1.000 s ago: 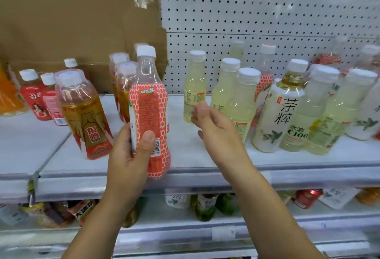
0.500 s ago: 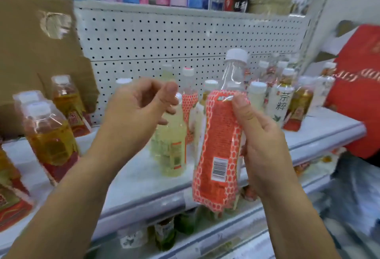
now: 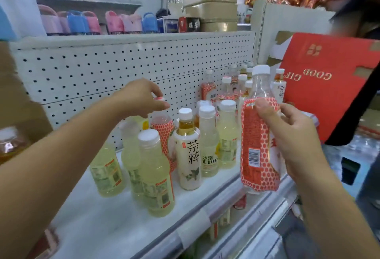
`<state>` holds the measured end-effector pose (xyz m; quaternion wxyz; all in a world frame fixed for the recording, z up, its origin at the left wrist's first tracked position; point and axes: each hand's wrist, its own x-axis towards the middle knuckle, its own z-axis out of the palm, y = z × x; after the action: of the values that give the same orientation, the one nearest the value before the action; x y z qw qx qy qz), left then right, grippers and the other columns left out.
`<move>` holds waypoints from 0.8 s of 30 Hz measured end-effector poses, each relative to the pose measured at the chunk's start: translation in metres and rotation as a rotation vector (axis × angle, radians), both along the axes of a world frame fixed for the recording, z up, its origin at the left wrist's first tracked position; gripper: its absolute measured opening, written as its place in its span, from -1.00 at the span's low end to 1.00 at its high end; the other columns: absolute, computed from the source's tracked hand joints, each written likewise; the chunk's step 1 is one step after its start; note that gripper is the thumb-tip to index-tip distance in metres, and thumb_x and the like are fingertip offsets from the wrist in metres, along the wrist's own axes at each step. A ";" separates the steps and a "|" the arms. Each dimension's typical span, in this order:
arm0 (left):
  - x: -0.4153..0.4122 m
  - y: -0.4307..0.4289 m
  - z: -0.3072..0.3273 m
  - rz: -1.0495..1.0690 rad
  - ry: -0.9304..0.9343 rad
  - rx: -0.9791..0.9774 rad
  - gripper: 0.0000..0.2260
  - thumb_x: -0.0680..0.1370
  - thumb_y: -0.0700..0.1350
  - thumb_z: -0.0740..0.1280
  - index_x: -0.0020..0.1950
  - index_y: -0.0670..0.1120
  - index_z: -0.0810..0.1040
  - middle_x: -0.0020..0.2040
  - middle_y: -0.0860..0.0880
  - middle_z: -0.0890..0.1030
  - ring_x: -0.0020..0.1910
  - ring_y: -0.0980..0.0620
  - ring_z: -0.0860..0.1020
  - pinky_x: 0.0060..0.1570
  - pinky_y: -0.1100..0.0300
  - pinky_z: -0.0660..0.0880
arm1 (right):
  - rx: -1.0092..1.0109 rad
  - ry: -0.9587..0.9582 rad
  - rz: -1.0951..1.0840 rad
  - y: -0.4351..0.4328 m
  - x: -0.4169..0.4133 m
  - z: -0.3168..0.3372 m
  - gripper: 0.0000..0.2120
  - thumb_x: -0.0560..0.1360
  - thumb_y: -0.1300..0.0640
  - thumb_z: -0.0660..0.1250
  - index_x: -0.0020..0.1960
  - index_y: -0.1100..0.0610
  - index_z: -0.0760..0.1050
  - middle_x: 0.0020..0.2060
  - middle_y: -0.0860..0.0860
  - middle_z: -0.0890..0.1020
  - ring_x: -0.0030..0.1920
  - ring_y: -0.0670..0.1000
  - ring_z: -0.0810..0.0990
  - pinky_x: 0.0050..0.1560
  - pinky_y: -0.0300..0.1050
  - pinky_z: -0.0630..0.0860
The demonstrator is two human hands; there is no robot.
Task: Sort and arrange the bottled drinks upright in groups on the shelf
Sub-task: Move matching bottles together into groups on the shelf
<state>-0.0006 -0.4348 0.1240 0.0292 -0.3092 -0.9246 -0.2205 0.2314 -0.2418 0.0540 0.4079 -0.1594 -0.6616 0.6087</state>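
The tea bottle [image 3: 187, 149], with amber liquid at its neck, a white ribbed cap and a glossy white sleeve with black characters, stands upright on the flat white shelf [image 3: 98, 223].

Right of the tea bottle, the right hand [image 3: 292, 135] grips an orange-sleeved bottle [image 3: 259, 141]. The thumb lies across the top of the sleeve and the fingers wrap behind. This bottle is clear plastic with a white screw cap and a see-through neck. Its shrink sleeve carries an orange-red honeycomb print and a barcode. It is held upright in the air over the shelf's front rail, not resting on the shelf.

Just left of and behind the tea bottle, the left hand [image 3: 141, 98] curls its fingers down round the pinkish cap of a second orange bottle [image 3: 163, 133]. That bottle has the same honeycomb sleeve and stands on the shelf.

Left of the tea bottle and nearer the front stand three pale yellow bottles [image 3: 156, 176]. They are round-shouldered plastic with wide white caps, filled with cloudy lemon-coloured drink.

Touching the tea bottle's right side is a C100 bottle [image 3: 208, 145], also holding pale liquid.

Behind the tea bottle rises the white metal pegboard [image 3: 98, 69], dotted with small round holes. Far to the right of it a glossy red box [image 3: 329, 90] with gold lettering is tilted.
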 end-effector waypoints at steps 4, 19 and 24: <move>-0.015 0.010 0.001 -0.027 -0.025 -0.005 -0.77 0.55 0.04 0.44 0.05 -0.11 0.64 -0.13 -0.08 0.69 -0.22 0.02 0.69 -0.22 0.15 0.65 | 0.106 -0.020 -0.053 0.027 -0.016 0.018 -0.66 0.43 -0.14 0.50 0.05 0.08 0.63 -0.20 -0.02 0.76 -0.20 -0.01 0.75 -0.21 -0.12 0.65; -0.069 0.097 0.073 0.285 0.028 0.126 -0.72 0.54 0.05 0.45 -0.06 -0.19 0.65 -0.15 -0.11 0.70 -0.15 -0.08 0.68 -0.23 0.14 0.61 | 0.443 -0.167 0.348 0.146 -0.192 0.138 -0.50 0.34 -0.20 0.57 0.06 0.11 0.52 -0.21 -0.02 0.74 -0.23 -0.07 0.74 -0.13 -0.10 0.64; -0.085 0.113 0.081 0.411 0.088 0.189 -0.75 0.52 0.03 0.48 -0.06 -0.18 0.67 -0.16 -0.12 0.71 -0.21 -0.03 0.71 0.04 -0.12 0.65 | 0.479 -0.189 0.482 0.168 -0.263 0.145 -0.55 0.36 -0.11 0.60 0.02 0.12 0.48 -0.12 0.03 0.71 -0.11 -0.02 0.72 -0.17 -0.11 0.64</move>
<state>-0.0852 -0.3222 0.2055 0.1424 -0.1197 -0.9412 -0.2819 -0.0320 -0.0741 0.1991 0.2152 0.0461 -0.8389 0.4978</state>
